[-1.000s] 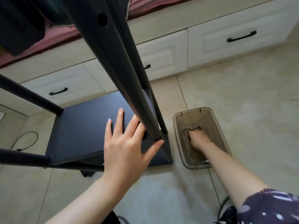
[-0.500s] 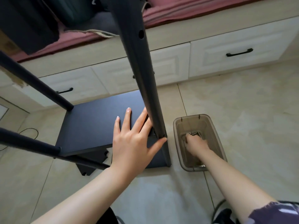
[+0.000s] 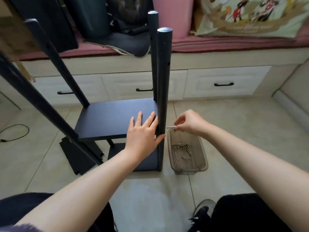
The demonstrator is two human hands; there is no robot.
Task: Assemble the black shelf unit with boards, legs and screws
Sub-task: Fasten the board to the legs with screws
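The black shelf unit stands on the tiled floor with several round legs rising from it. A black board (image 3: 113, 119) sits between the legs, and a lower board (image 3: 147, 160) shows beneath it. My left hand (image 3: 143, 133) lies flat on the upper board, thumb against the near right leg (image 3: 163, 91). Just right of that leg, my right hand (image 3: 189, 123) pinches a long silver screw (image 3: 170, 127), held level above the tub. A clear plastic tub (image 3: 200, 158) on the floor holds several more screws (image 3: 184, 148).
A loose black board (image 3: 75, 156) lies on the floor left of the unit. A black cable (image 3: 15, 133) curls at far left. White drawers (image 3: 222, 82) under a cushioned bench run along the back. My shoe (image 3: 202, 215) is at the bottom.
My right hand has come up out of the tub holding a screw and now hovers beside the near right leg. The view has tilted up; my left hand stays on the board.
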